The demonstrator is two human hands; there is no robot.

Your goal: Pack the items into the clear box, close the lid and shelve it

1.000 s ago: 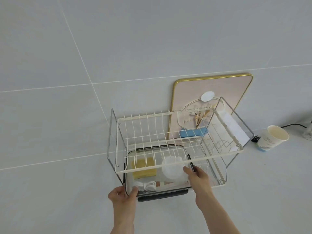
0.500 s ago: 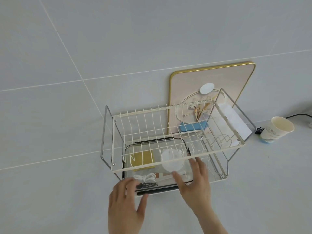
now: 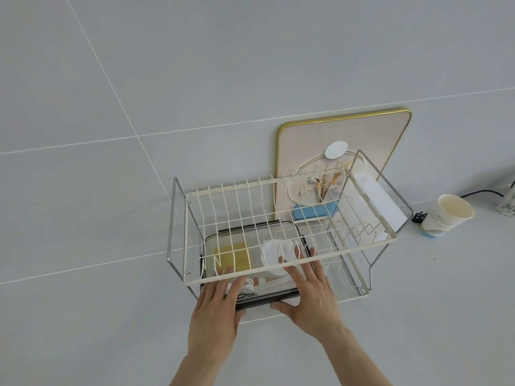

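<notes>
Grey counter [image 3: 111,316]: both hands, left hand [image 3: 213,316] and right hand [image 3: 312,299], lie open and flat against the near long edge of the lidded clear box [image 3: 252,263], already under the wire rack [image 3: 289,218].

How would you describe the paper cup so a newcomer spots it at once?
Start at the white wire dish rack in the middle. Look right, past its chrome end frame, to the counter. The paper cup stands there alone, tilted, open mouth showing a cream inside, blue base; the only cup outside the rack.
</notes>
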